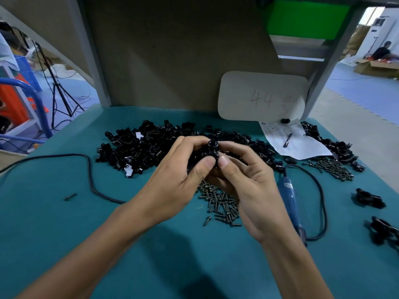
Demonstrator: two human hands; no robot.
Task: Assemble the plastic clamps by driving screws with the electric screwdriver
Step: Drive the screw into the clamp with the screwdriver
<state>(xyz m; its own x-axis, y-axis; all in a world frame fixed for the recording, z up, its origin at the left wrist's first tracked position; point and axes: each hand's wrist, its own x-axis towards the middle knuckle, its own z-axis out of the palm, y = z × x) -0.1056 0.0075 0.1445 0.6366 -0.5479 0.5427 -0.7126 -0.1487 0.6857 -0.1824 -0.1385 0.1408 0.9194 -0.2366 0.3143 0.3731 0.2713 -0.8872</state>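
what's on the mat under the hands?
A pile of small screws on the teal mat. Its near part shows. The rest is hidden by the left hand and right hand, which pinch a black clamp piece.

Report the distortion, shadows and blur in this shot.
Head view: wide-angle bending bows the table edge; a soft shadow lies between the forearms; the left hand, right hand and held clamp are sharp; clamps at the right edge smear.

Screwdriver point(290, 199): 1.
Screw piles: 2. Mid-bench pile point(220, 203), right-edge pile point(332, 169).
Part heaps: 2. Big heap point(146, 147), small heap point(336, 145) at far right corner; pieces uncountable.
Held clamp point(212, 147): 1.
Right-edge clamps: 2. Far clamp point(369, 198), near clamp point(382, 231).
Paper point(302, 145): 1.
Card point(259, 93): 1.
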